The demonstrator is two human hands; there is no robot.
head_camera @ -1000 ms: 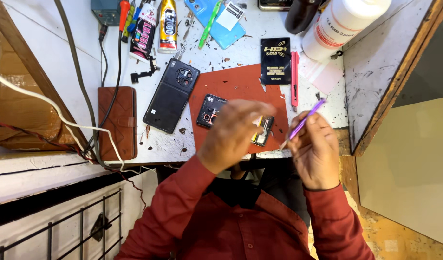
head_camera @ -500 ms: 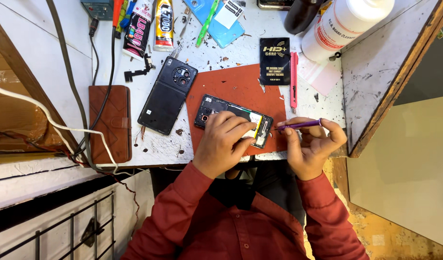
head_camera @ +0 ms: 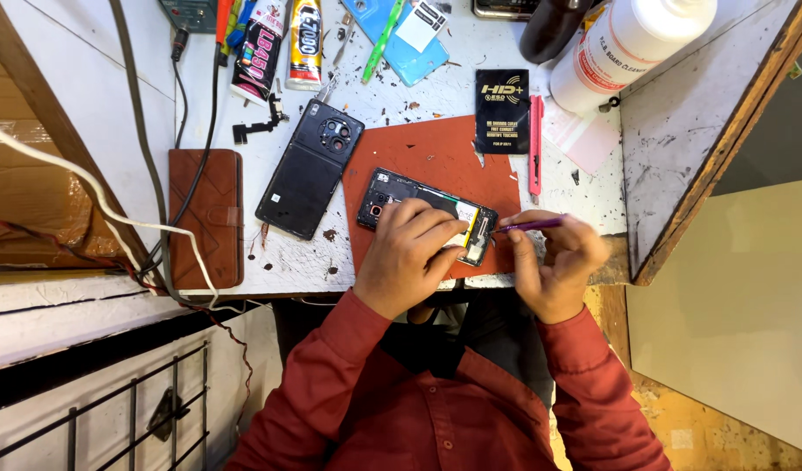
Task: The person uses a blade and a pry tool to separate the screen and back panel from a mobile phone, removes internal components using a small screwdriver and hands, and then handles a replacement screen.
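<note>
A view from above looks down on a person in a rust-red shirt seated at a scuffed white surface (head_camera: 244, 96) flecked with dark marks. On a flat reddish-brown mat (head_camera: 436, 153) lies an opened phone (head_camera: 401, 194), a dark slim rectangle with its back removed and its inner parts showing, including a pale yellow-edged panel. The left hand (head_camera: 411, 253) rests on the phone with fingers curled over its middle, pressing it to the mat. The right hand (head_camera: 553, 262), just to the right, pinches a thin purple tool (head_camera: 527, 225) between its fingertips; the tool's tip meets the phone's right end.

Left of the mat lies a glossy black back cover (head_camera: 309, 166) with a round camera cluster, set at a slant. Farther left sits a brown leather wallet case (head_camera: 207, 218) with stitched edges, crossed by a black cable (head_camera: 152, 174). At the far edge stand glue tubes (head_camera: 283, 39), a small black packet (head_camera: 502, 98), a slim pink cutter (head_camera: 535, 144) and a white plastic bottle (head_camera: 636, 39). A worn wooden frame (head_camera: 723, 131) borders the right side.
</note>
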